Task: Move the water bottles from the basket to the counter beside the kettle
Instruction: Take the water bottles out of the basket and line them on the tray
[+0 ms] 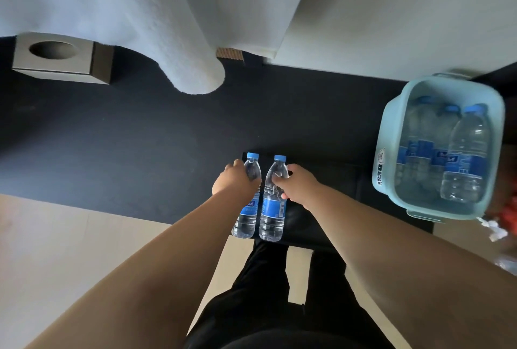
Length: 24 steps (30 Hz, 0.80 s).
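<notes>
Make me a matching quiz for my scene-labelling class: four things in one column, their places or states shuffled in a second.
Things:
1 basket
2 tissue box
3 left hand
4 curtain

Places or states:
A far left on the counter
B grips an upright bottle
C at the right, with bottles inside
D hangs down at the back

Pairs: 1-C, 2-A, 3-B, 4-D

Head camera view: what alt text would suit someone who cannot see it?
A person's left hand holds the left bottle and right hand the right bottle, upright and side by side over a dark surface. At right, a pale blue basket holds more bottles.
</notes>
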Each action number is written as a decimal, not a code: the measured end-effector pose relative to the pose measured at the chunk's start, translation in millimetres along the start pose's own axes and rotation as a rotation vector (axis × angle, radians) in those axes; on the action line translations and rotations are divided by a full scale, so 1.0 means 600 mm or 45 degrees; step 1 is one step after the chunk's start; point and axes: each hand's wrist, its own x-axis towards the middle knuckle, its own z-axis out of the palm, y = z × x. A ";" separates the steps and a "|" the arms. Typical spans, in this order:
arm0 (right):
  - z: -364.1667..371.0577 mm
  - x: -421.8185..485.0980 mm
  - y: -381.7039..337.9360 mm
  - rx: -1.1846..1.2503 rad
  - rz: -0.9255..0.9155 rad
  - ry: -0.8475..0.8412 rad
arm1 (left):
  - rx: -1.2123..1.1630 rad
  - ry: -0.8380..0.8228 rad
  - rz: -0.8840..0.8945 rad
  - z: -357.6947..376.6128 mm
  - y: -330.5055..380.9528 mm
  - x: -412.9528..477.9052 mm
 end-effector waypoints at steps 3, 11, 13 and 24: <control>-0.018 -0.022 0.006 -0.141 -0.049 -0.050 | 0.027 -0.005 0.008 0.007 -0.007 -0.019; -0.075 -0.082 0.030 -0.503 -0.188 -0.024 | 0.074 0.081 0.031 -0.011 0.029 -0.076; -0.101 -0.105 0.039 -0.601 -0.210 0.011 | 0.125 0.107 0.080 -0.020 0.051 -0.094; -0.291 -0.248 0.127 -1.120 -0.341 0.306 | 0.753 -0.075 0.582 -0.022 0.229 -0.185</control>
